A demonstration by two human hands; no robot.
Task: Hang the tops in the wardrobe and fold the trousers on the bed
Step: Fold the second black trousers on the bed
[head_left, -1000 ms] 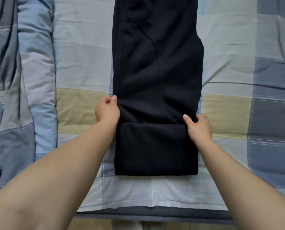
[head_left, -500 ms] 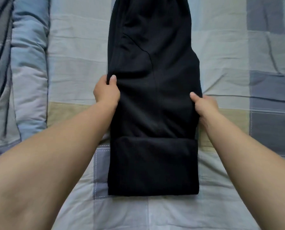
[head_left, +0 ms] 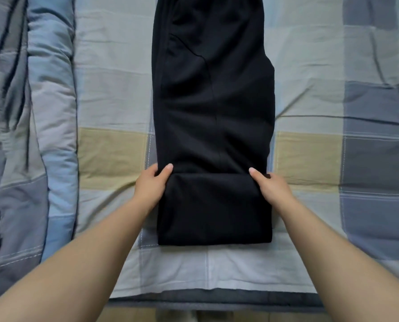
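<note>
Black trousers (head_left: 212,101) lie lengthwise on the checked bed sheet (head_left: 114,98), folded in half along the legs. Their near end is folded over into a thick flap (head_left: 214,210). My left hand (head_left: 150,183) grips the flap's left top corner, thumb on top and fingers under the edge. At the right top corner, my right hand (head_left: 271,185) grips the flap the same way. The waist end runs out of view at the top.
A rumpled blue and grey quilt (head_left: 29,135) lies bunched along the left side of the bed. The bed's near edge (head_left: 212,298) runs across the bottom, with floor below it. Bare sheet lies to the right of the trousers.
Half a second ago both hands sat further up the trousers' sides. They have come back down to the top corners of the folded flap and grip it.
</note>
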